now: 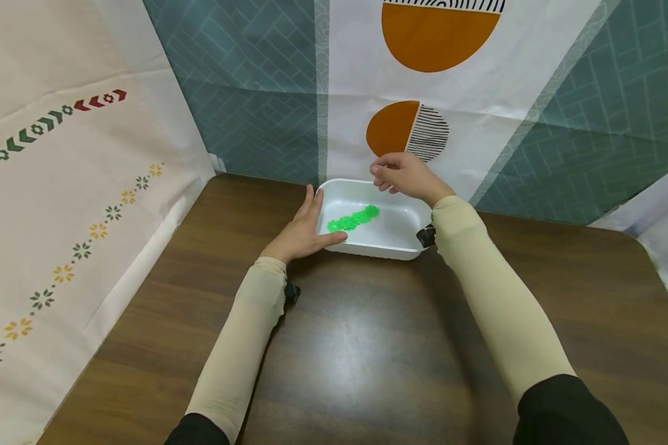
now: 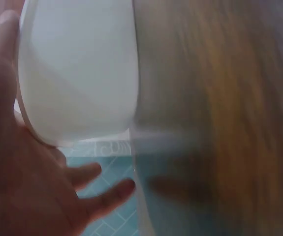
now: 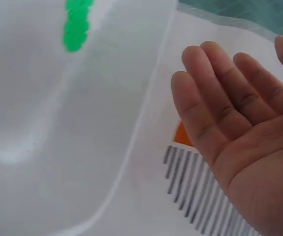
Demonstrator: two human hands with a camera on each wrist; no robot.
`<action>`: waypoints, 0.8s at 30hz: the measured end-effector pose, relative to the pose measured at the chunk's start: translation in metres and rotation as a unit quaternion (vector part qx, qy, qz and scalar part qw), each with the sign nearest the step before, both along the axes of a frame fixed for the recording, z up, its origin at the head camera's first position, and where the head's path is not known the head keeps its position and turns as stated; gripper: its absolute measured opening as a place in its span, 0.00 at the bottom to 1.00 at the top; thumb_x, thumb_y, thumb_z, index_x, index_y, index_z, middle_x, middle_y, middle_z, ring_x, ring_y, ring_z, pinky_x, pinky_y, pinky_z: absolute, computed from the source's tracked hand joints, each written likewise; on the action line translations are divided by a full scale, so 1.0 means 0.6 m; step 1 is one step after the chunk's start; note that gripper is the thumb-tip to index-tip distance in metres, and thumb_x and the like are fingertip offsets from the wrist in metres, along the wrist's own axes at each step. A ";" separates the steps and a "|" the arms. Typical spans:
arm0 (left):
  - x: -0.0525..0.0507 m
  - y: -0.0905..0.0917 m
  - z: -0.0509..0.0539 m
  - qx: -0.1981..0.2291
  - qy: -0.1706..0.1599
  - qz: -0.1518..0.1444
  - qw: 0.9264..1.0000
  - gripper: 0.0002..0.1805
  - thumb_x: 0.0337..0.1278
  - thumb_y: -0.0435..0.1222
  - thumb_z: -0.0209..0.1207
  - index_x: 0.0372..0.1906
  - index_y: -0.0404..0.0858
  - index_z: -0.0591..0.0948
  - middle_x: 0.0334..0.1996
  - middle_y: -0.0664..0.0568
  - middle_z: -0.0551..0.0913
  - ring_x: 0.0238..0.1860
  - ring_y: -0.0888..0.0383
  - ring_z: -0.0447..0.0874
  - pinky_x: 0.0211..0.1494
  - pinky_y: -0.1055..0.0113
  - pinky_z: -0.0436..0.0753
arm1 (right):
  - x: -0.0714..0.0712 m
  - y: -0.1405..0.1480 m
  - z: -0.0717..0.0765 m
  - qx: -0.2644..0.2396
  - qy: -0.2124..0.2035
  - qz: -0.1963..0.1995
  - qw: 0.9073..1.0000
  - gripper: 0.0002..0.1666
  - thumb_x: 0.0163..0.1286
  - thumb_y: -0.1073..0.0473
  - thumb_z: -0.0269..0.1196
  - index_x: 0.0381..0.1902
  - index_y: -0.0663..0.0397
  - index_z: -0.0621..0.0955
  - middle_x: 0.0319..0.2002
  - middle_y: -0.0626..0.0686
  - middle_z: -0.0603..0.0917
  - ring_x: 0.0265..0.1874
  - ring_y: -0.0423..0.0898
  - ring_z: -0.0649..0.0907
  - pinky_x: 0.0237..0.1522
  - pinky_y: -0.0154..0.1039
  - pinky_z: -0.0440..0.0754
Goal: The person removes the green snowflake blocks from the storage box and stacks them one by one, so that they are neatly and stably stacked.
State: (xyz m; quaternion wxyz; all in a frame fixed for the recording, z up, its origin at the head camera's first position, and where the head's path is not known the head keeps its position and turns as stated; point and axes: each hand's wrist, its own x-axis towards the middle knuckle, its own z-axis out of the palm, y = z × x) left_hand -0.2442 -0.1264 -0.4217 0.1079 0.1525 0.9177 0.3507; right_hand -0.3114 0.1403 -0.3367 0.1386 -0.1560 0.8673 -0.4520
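Head | left hand (image 1: 302,230) spread against tray rim (image 1: 378,251) | right hand (image 1: 412,177) relaxed, empty, just clear

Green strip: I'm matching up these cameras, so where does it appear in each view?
Head: the green strip lies near the picture's middle, in the white tray.
Left wrist: not visible.
Right wrist: at the top edge, left of centre.
Shared landmark: the white tray, on the left in both wrist views.

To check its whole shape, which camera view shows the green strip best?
The head view: the whole green strip lies visible inside the white tray. The right wrist view shows only one end, cut off at top; the left wrist view shows none of it.
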 end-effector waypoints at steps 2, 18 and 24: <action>0.000 0.001 0.002 0.000 -0.006 0.005 1.000 0.66 0.55 0.67 0.63 0.82 0.47 0.33 0.80 0.52 0.23 0.80 0.44 0.36 0.73 0.42 0.57 | -0.009 -0.005 -0.006 0.007 -0.004 -0.004 1.000 0.24 0.78 0.48 0.58 0.58 0.63 0.80 0.45 0.64 0.85 0.46 0.57 0.84 0.51 0.52 0.81; 0.002 -0.001 0.011 -0.032 -0.027 -0.022 0.999 0.69 0.50 0.65 0.67 0.82 0.44 0.34 0.81 0.50 0.28 0.80 0.49 0.34 0.76 0.48 0.53 | -0.020 -0.004 -0.092 0.130 -0.096 0.055 0.985 0.23 0.76 0.58 0.59 0.65 0.59 0.78 0.30 0.60 0.86 0.30 0.55 0.86 0.33 0.45 0.85; 0.019 -0.009 0.022 -0.047 -0.041 -0.023 0.998 0.69 0.51 0.64 0.68 0.82 0.43 0.34 0.81 0.50 0.29 0.80 0.51 0.32 0.77 0.50 0.50 | -0.004 -0.011 -0.112 0.170 -0.107 0.100 0.974 0.30 0.70 0.64 0.62 0.70 0.53 0.75 0.25 0.57 0.82 0.22 0.48 0.80 0.29 0.41 0.82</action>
